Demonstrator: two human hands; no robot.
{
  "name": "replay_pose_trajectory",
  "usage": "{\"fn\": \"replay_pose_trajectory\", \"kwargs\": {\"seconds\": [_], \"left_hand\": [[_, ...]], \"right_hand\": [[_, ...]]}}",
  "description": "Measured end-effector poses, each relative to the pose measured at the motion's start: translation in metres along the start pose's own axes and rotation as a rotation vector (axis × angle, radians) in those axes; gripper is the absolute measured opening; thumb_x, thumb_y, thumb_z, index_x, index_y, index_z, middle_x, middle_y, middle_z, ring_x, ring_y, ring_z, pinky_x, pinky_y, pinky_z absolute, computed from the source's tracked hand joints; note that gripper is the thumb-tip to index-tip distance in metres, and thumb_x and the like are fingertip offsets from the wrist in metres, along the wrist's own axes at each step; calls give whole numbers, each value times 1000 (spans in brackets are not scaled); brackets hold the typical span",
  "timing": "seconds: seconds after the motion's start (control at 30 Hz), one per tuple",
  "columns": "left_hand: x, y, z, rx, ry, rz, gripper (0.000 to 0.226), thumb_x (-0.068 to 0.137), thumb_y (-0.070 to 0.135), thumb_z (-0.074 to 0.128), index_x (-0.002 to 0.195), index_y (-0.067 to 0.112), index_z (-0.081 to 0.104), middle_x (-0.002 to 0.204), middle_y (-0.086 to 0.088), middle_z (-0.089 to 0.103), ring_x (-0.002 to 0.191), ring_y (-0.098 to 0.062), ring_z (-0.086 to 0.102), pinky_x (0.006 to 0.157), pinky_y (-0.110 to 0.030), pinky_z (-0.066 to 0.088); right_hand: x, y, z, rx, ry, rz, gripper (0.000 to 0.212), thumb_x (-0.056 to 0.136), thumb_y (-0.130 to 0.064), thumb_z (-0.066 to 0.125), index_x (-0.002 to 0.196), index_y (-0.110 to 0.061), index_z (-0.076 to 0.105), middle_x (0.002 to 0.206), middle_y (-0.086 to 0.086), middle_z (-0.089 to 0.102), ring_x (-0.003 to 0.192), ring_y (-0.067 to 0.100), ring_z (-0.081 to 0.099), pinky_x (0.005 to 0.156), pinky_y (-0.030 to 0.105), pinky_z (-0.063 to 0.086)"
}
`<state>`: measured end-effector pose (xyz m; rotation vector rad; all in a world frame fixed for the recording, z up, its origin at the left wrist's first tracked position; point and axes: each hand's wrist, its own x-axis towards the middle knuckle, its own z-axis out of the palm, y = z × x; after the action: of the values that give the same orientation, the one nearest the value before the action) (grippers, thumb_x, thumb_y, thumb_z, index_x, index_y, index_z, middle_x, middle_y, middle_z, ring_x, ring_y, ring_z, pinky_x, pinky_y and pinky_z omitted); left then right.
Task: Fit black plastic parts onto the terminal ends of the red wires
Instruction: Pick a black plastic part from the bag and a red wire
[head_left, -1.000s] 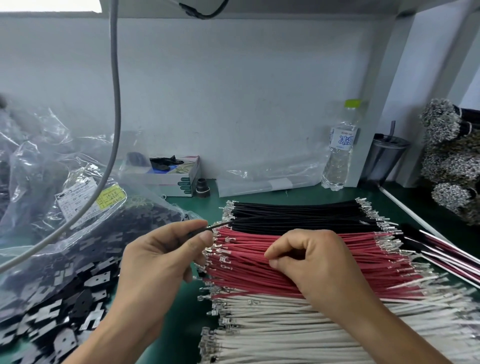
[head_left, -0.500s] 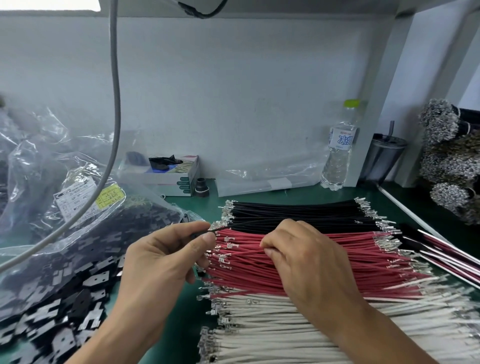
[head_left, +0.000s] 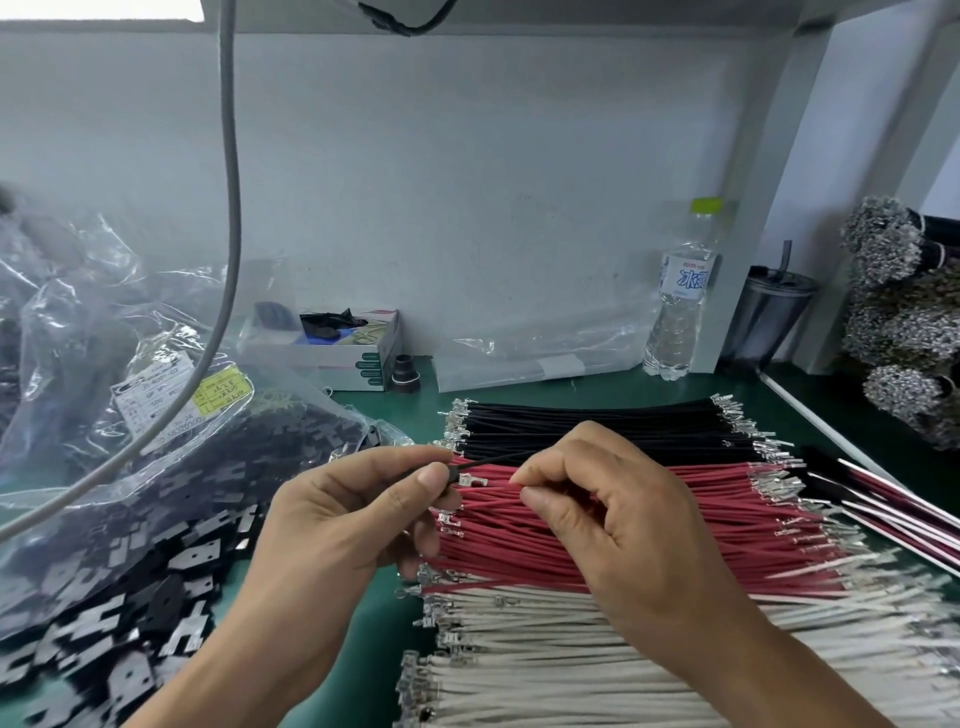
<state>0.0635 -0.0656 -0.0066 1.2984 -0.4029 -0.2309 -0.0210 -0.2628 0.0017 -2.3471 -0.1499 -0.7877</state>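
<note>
You are at the fitting step itself: your left hand pinches a small black plastic part between thumb and forefinger, the other fingers curled under, and your right hand has thumb and forefinger closed on a thin wire whose metal terminal sits just beside the part's open end, over the left edge of the red wire stack. Whether the terminal has entered the part at all, you cannot tell from here; the pinched wire's colour is also hard to read against the stack beneath it.

The stack lies flat on the green bench, with black wires just behind it and white wires just in front. The supply of black parts is the clear bag to the left of the stack, well within reach.

Next, you probably need to line the terminal up square with the part's opening and push along the wire's axis. Grip close to the terminal, or the thin wire is likely to buckle.
</note>
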Motion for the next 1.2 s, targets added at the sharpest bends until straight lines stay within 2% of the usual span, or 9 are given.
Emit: {"fn": "replay_pose_trajectory", "kwargs": {"seconds": [0.1, 0.3, 0.4, 0.53, 0.8, 1.0, 1.07, 1.13, 1.2], "left_hand": [[0, 1, -1, -19, -39, -13, 32, 69, 22, 88, 97, 6, 81, 80, -21, 72, 54, -19, 59, 44, -24, 46], [0, 2, -4, -10, -109, -4, 66, 55, 49, 96, 101, 5, 80, 81, -22, 72, 56, -20, 60, 47, -25, 47], [-1, 2, -5, 22, -123, -7, 57, 59, 43, 94, 99, 5, 81, 80, -23, 71, 56, -21, 59, 47, -25, 47], [-3, 4, -2, 79, -169, 13, 27, 73, 18, 87, 95, 4, 82, 75, -23, 71, 55, -22, 59, 47, -27, 47], [-6, 5, 2, 136, -179, 21, 26, 69, 22, 81, 92, 9, 83, 74, -24, 71, 56, -23, 61, 50, -27, 49], [-8, 3, 1, 45, -169, -39, 37, 69, 26, 90, 100, 8, 82, 75, -23, 70, 55, -23, 59, 49, -26, 48], [-9, 5, 3, 133, -170, 67, 37, 70, 22, 92, 105, 18, 82, 83, -17, 74, 61, -21, 62, 53, -27, 53], [-11, 6, 2, 399, -152, 266, 41, 67, 21, 88, 106, 32, 81, 93, -8, 76, 68, -16, 67, 61, -26, 56], [-12, 5, 2, 626, -121, 408, 34, 71, 27, 87, 102, 40, 80, 90, 4, 75, 68, -12, 69, 62, -19, 55]], "right_hand": [[0, -1, -3, -19, -31, 2, 11, 98, -26, 62, 93, -34, 67, 91, -17, 58, 86, 9, 60, 66, 20, 44], [1, -6, -7, -87, -93, -27, 12, 95, -35, 54, 90, -36, 64, 87, -19, 58, 81, 5, 58, 65, 21, 43], [2, -8, -12, -168, -112, -39, 12, 92, -35, 57, 82, -35, 63, 80, -17, 58, 76, 7, 57, 61, 23, 43], [4, -9, -16, -121, -154, 15, 17, 88, -40, 60, 73, -33, 62, 78, -17, 61, 76, 8, 59, 62, 23, 42], [7, -10, -22, -73, -184, 83, 19, 88, -35, 70, 70, -32, 64, 78, -19, 64, 75, 7, 60, 63, 20, 39], [-2, -24, -8, -256, -136, -42, 24, 97, -50, 43, 84, -35, 57, 80, -19, 53, 71, 3, 51, 62, 24, 41], [-1, -23, -8, -266, -102, -29, 27, 98, -53, 39, 87, -36, 58, 81, -19, 53, 72, 3, 51, 62, 25, 42], [0, -19, -9, -222, -92, -5, 26, 99, -52, 42, 87, -36, 59, 82, -18, 55, 77, 5, 54, 64, 25, 42], [0, -16, -9, -173, -100, -5, 23, 98, -50, 48, 86, -36, 60, 83, -18, 56, 80, 6, 56, 65, 24, 44]]}}
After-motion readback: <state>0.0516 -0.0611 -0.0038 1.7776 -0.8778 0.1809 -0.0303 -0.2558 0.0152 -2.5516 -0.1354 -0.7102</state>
